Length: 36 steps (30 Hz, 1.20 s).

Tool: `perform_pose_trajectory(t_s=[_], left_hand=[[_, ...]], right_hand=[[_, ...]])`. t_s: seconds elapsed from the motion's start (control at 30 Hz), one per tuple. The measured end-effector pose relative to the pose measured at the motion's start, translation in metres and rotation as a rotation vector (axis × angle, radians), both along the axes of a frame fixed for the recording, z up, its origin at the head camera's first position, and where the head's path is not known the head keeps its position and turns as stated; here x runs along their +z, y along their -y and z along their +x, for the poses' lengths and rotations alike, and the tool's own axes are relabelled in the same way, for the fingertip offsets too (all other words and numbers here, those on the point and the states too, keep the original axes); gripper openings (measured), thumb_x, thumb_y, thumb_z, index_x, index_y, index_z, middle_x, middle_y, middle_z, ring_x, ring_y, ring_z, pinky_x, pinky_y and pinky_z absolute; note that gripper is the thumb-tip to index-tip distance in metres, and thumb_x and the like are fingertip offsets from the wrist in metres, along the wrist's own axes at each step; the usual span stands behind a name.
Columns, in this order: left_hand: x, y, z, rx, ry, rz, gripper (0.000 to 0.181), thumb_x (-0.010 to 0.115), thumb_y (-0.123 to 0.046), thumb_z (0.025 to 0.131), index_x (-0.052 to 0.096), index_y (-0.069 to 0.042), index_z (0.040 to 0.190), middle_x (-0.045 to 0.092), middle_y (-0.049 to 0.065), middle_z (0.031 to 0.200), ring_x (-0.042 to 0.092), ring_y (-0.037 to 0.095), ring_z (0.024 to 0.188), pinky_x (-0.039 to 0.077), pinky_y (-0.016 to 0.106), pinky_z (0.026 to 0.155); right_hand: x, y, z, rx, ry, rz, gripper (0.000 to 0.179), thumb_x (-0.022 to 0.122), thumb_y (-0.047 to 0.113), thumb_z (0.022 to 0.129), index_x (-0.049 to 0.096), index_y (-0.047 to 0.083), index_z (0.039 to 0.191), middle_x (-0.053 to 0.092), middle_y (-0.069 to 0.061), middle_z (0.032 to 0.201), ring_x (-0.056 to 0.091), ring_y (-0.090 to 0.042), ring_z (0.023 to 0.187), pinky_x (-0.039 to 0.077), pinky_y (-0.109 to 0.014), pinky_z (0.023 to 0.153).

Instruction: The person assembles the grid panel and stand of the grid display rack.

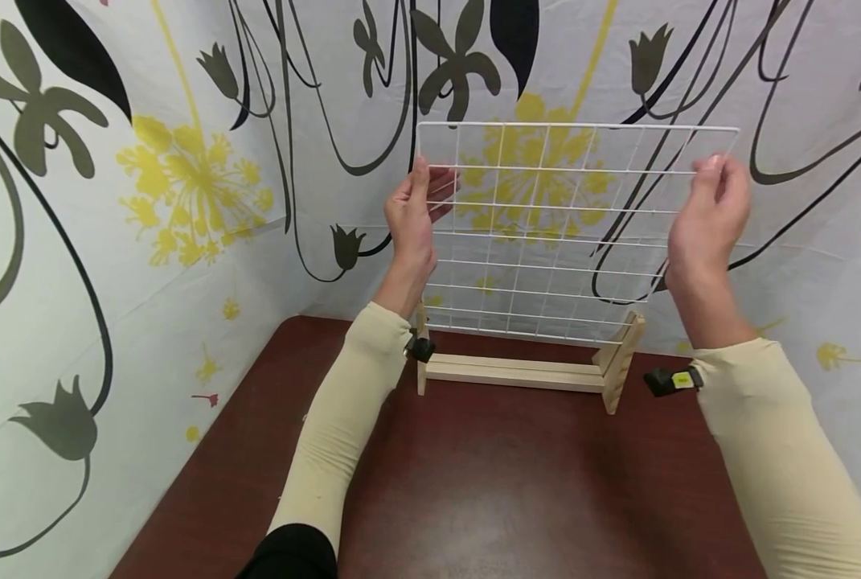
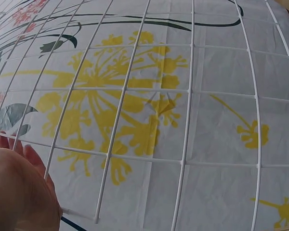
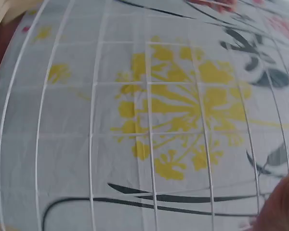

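A white wire grid panel [image 1: 582,125] stands upright, leaning slightly, between both hands. My left hand [image 1: 411,219] grips its left edge near the top, thumb on the near side and fingers behind the wires. At the right edge, my right hand [image 1: 708,217] holds the panel at about the same height. Below is a pale wooden stand, with a crossbar [image 1: 517,373] joining two upright end pieces. The grid's bottom edge shows just above the crossbar, between those ends. In the left wrist view, fingers [image 2: 33,156] show at the lower left behind the wires.
The stand rests on a dark red-brown table [image 1: 488,474] near its back edge. Behind and to the left hangs a pale cloth [image 1: 206,338] printed with yellow, grey and black flowers. A small black device [image 1: 672,380] is strapped at the right wrist.
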<state>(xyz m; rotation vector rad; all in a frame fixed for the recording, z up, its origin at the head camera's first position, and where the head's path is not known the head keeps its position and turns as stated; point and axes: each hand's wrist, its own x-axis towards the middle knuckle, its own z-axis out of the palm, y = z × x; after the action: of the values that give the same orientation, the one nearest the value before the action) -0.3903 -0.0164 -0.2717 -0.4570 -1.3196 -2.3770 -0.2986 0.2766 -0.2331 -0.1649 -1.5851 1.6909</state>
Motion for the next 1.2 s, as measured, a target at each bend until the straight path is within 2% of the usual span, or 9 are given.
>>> perform_pose_trajectory(t_s=[0.07, 0.1, 0.17, 0.27, 0.5, 0.83, 1.07, 1.2], left_hand=[[-0.001, 0.001, 0.001, 0.005, 0.001, -0.004, 0.044, 0.056, -0.049, 0.092, 0.073, -0.009, 0.094, 0.077, 0.005, 0.093, 0.072, 0.03, 0.094, 0.059, 0.035, 0.07], [-0.002, 0.002, 0.001, 0.006, 0.003, -0.009, 0.045, 0.056, -0.05, 0.092, 0.073, -0.009, 0.095, 0.077, 0.005, 0.094, 0.072, 0.03, 0.094, 0.059, 0.034, 0.069], [-0.004, 0.002, 0.001, 0.005, 0.009, -0.021, 0.046, 0.055, -0.05, 0.092, 0.073, -0.008, 0.096, 0.077, 0.005, 0.095, 0.072, 0.028, 0.094, 0.059, 0.032, 0.069], [-0.008, 0.001, 0.002, 0.003, 0.017, -0.041, 0.047, 0.054, -0.051, 0.092, 0.072, -0.008, 0.098, 0.076, 0.006, 0.097, 0.073, 0.027, 0.094, 0.058, 0.032, 0.07], [-0.011, -0.001, 0.002, 0.023, 0.003, -0.04, 0.046, 0.054, -0.051, 0.093, 0.073, -0.009, 0.096, 0.077, 0.005, 0.096, 0.066, 0.042, 0.103, 0.057, 0.042, 0.074], [-0.024, 0.005, 0.0, -0.005, 0.021, -0.071, 0.048, 0.053, -0.051, 0.094, 0.072, -0.007, 0.098, 0.076, 0.006, 0.096, 0.071, 0.031, 0.097, 0.057, 0.043, 0.076], [-0.034, 0.01, -0.004, -0.061, 0.007, -0.077, 0.05, 0.053, -0.05, 0.094, 0.072, -0.004, 0.097, 0.077, 0.008, 0.094, 0.071, 0.034, 0.094, 0.054, 0.027, 0.057], [-0.037, 0.015, -0.006, -0.108, 0.005, -0.103, 0.052, 0.052, -0.051, 0.094, 0.072, -0.003, 0.097, 0.076, 0.009, 0.094, 0.073, 0.029, 0.09, 0.056, 0.032, 0.06]], right_hand=[[-0.001, -0.009, -0.002, 0.17, -0.002, -0.176, 0.031, 0.047, 0.034, 0.101, 0.059, 0.011, 0.118, 0.07, 0.003, 0.11, 0.064, -0.01, 0.103, 0.044, -0.016, 0.085], [-0.002, -0.014, -0.003, 0.224, -0.003, -0.232, 0.033, 0.047, 0.034, 0.101, 0.062, 0.008, 0.114, 0.073, 0.0, 0.102, 0.068, -0.013, 0.095, 0.047, -0.018, 0.08], [-0.006, -0.022, -0.004, 0.297, 0.009, -0.297, 0.037, 0.047, 0.037, 0.1, 0.065, 0.006, 0.109, 0.076, -0.004, 0.094, 0.072, -0.015, 0.085, 0.053, -0.02, 0.074], [-0.011, -0.03, -0.004, 0.355, 0.013, -0.331, 0.041, 0.048, 0.038, 0.099, 0.067, 0.003, 0.106, 0.076, -0.007, 0.089, 0.074, -0.018, 0.078, 0.058, -0.024, 0.064], [-0.015, -0.036, -0.005, 0.395, 0.014, -0.332, 0.043, 0.053, 0.038, 0.097, 0.068, 0.0, 0.108, 0.076, -0.011, 0.089, 0.074, -0.022, 0.077, 0.058, -0.027, 0.058], [-0.028, -0.041, -0.006, 0.411, 0.101, -0.273, 0.046, 0.053, 0.044, 0.094, 0.069, 0.003, 0.109, 0.076, -0.006, 0.088, 0.074, -0.018, 0.08, 0.055, -0.025, 0.058], [-0.036, -0.042, -0.005, 0.443, 0.111, -0.243, 0.047, 0.053, 0.044, 0.094, 0.069, 0.002, 0.109, 0.076, -0.007, 0.088, 0.073, -0.018, 0.082, 0.056, -0.025, 0.061], [-0.04, -0.044, -0.005, 0.454, 0.102, -0.237, 0.048, 0.054, 0.044, 0.093, 0.069, 0.001, 0.108, 0.076, -0.007, 0.087, 0.073, -0.019, 0.082, 0.056, -0.025, 0.062]])
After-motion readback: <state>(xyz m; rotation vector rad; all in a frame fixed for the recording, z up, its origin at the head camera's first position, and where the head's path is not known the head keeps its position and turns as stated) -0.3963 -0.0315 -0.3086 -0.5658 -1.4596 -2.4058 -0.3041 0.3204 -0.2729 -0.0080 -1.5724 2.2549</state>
